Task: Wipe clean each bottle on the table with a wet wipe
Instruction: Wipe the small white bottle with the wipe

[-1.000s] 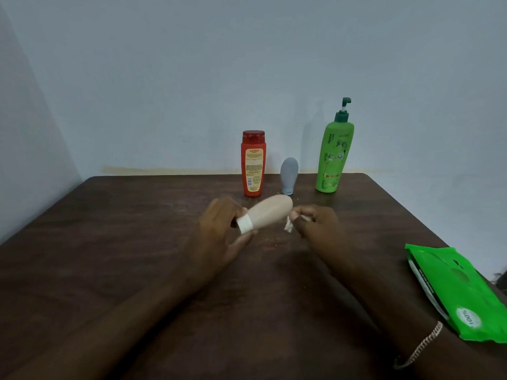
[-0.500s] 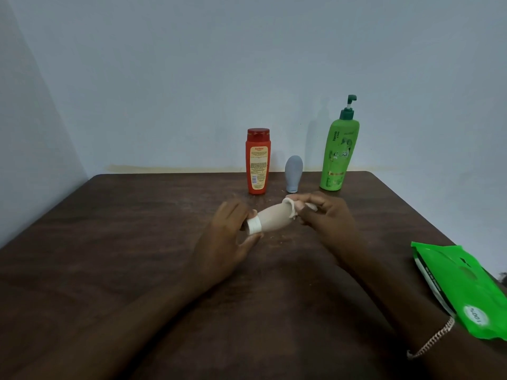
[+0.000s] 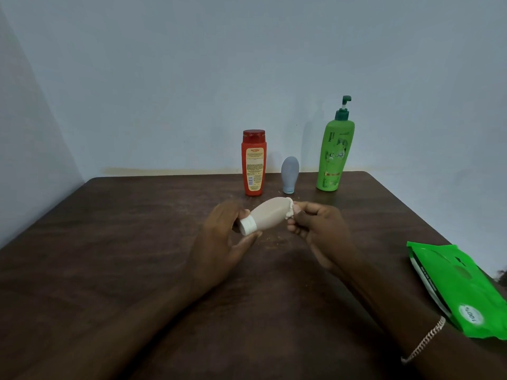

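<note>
A small beige bottle [image 3: 267,214] with a white cap lies tilted above the table's middle, held at the cap end by my left hand [image 3: 222,237]. My right hand [image 3: 315,226] pinches a crumpled white wet wipe [image 3: 289,212] against the bottle's rounded far end. At the back of the table stand an orange-red bottle [image 3: 253,163], a small grey tube [image 3: 289,175] on its cap, and a tall green pump bottle [image 3: 334,154].
A green wet-wipe pack [image 3: 461,289] lies at the right edge of the dark wooden table [image 3: 109,270]. Pale walls close the back and left. Small crumbs dot the tabletop under the hands.
The wipe went from below the bottle's far end up onto that end. The bottle has turned a little in my left hand.
</note>
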Tool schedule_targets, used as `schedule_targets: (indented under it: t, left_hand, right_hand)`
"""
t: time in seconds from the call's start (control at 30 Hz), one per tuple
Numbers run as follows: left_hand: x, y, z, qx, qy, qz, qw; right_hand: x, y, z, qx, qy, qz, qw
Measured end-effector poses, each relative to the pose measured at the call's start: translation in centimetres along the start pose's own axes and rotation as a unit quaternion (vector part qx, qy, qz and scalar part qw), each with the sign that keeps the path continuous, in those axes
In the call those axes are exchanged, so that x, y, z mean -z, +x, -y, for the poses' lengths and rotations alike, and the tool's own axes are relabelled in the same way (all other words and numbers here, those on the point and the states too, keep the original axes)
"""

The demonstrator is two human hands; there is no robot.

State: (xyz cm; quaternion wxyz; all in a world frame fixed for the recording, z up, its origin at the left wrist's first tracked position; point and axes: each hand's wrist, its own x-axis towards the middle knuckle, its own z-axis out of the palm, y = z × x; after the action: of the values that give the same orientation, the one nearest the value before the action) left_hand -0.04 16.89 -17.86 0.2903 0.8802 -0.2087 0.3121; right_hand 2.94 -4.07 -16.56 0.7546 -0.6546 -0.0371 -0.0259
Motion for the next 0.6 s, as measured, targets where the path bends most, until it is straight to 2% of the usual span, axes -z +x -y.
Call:
schedule_targets:
  t: [0.2,0.37,0.47,0.6]
  left_hand:
    - [0.0,0.1,-0.3,0.032,-0.01,-0.024,0.999]
    - [-0.1,0.3,-0.1,0.024,-0.014,-0.019,0.999]
    - [0.1,0.5,0.1,0.032,-0.037,-0.022,0.999]
    - [0.4,0.4,0.3,0.048,-0.049,0.005,0.998]
  right_hand:
    - [-2.1,-1.6,0.0,-0.077,0.092,0.032,0.992]
    - [-3.4,-2.5,-1.2,-0.11,0.048,0.085,0.989]
    - [-2.8,-2.0,-0.6,-0.112,0.085,0.06,0.988]
    - [-1.2,-0.9,-0.2,-0.117,0.105,-0.033,0.987]
